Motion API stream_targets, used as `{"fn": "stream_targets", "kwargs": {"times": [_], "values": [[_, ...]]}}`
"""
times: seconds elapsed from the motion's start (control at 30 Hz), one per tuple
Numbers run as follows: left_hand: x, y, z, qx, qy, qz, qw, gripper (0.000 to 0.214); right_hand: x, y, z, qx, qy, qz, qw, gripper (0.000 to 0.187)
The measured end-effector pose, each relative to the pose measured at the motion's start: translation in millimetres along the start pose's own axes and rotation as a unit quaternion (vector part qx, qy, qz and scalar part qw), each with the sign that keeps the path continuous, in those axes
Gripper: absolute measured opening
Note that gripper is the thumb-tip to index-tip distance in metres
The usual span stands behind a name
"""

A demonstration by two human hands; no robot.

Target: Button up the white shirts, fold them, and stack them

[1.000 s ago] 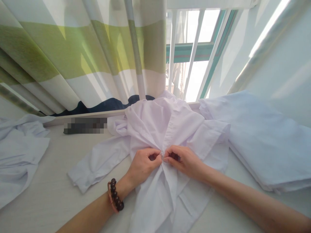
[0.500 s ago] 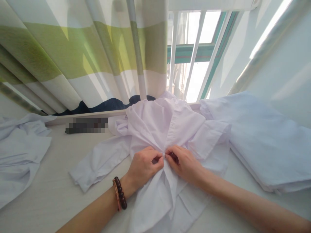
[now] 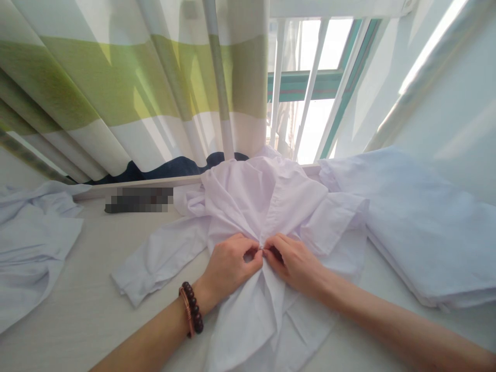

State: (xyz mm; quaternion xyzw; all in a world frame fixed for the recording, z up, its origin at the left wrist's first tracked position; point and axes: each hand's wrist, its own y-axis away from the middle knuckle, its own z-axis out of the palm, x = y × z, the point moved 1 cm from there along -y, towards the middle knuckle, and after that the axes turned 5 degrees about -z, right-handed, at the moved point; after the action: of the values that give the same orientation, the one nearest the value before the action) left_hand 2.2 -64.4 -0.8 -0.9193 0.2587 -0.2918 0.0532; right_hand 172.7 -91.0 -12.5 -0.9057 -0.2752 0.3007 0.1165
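Note:
A white long-sleeved shirt (image 3: 248, 196) lies spread in front of me, its collar end toward the window and one sleeve stretched out to the left. My left hand (image 3: 234, 261) pinches the shirt's front between thumb and index finger. Right beside it, my right hand (image 3: 292, 261) pinches the same spot of the front edge, fingertips nearly touching the left ones. Cloth gathers in folds that run out from both pinches. Whatever small part lies between the fingertips, perhaps a button, is too covered to make out. A dark beaded bracelet (image 3: 192, 309) circles my left wrist.
White folded cloth (image 3: 418, 227) is stacked on the right of the pale table (image 3: 96, 315). More crumpled white cloth (image 3: 31, 253) lies at the left edge. A dark, pixelated object (image 3: 139, 200) sits at the back left. Behind stand a green-and-white curtain (image 3: 135, 77) and a barred window (image 3: 310, 88).
Both hands keep their pinch at the same place on the shirt's front. Only slight finger movement shows, and the shirt has hardly shifted.

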Motion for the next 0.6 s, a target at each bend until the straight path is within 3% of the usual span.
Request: {"fn": "stream_targets", "kwargs": {"times": [0.27,0.6], "values": [[1.6,3.3,1.3,0.001,-0.007,-0.017,1.0,0.013,5.7,-1.5,-2.0,0.006,-0.038,-0.047,0.998,0.01],[2.5,1.3,3.1,0.01,0.005,-0.02,1.0,0.012,3.5,-1.0,5.3,0.022,-0.038,-0.01,0.999,0.009]]}}
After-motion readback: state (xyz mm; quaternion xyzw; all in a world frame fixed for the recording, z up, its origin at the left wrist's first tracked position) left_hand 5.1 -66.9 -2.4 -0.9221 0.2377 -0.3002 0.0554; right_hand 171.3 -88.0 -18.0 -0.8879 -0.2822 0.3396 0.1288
